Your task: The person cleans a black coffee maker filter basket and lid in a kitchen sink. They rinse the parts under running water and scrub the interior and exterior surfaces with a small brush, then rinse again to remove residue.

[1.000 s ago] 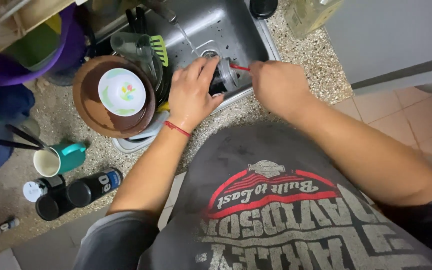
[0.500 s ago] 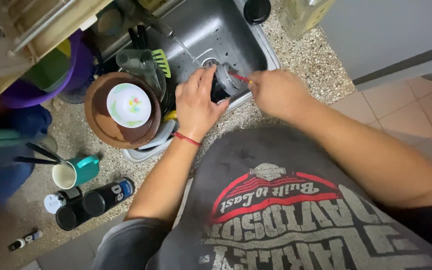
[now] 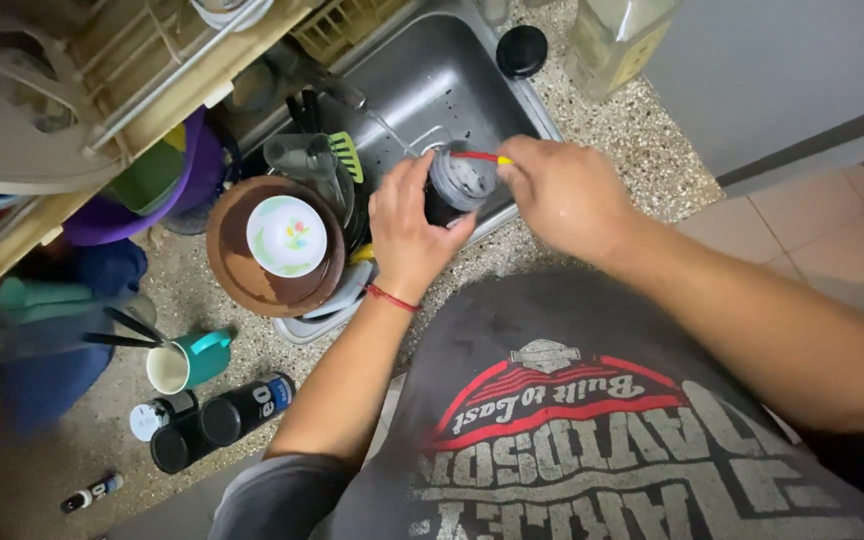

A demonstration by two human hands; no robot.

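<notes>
1. The dark, soapy cup (image 3: 457,185) sits over the steel sink (image 3: 422,80), near its front rim, at about 1 o'clock from the person's chest.
2. The left hand (image 3: 407,235) wraps its fingers round the cup's side; that side wall looks like the safest place to hold.
3. The right hand (image 3: 562,195) pinches a thin red-and-yellow brush handle (image 3: 480,157) lying across the cup's mouth.
4. Judging by the suds, the cup is probably slippery, stiff and light; it may be breakable.
5. At 9 o'clock, a brown plate (image 3: 242,275) carries a small white saucer (image 3: 287,235); a teal mug (image 3: 187,362) stands on the speckled tabletop (image 3: 642,170) at 8 o'clock.
</notes>
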